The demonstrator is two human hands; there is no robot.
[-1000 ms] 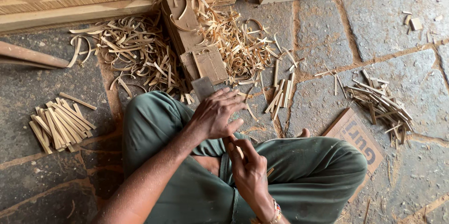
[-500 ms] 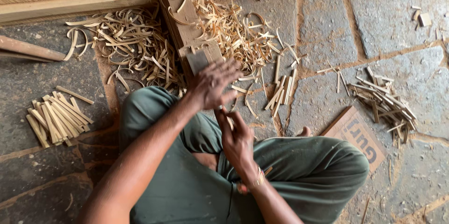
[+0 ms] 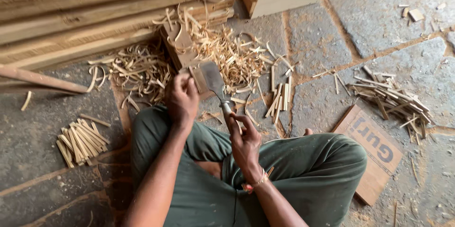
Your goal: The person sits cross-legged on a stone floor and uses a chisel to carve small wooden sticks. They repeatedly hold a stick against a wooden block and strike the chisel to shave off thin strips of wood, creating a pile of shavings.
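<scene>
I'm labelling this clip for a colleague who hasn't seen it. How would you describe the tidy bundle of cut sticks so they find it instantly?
Start at the person's green-trousered knee on the picture's left. On the grey stone floor just left of it lies a neat pile of short pale wooden sticks. Unlike the loose curled shavings above, these lie straight, side by side.

Bare forearms, no sleeves; dark green trousers; gold/red bracelet on right wrist.

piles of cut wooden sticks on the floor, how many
3: a neat pile beside the left knee, a small pile just right of the chopping blade, and a loose pile far right above the cardboard. Shavings may hide more.
</scene>
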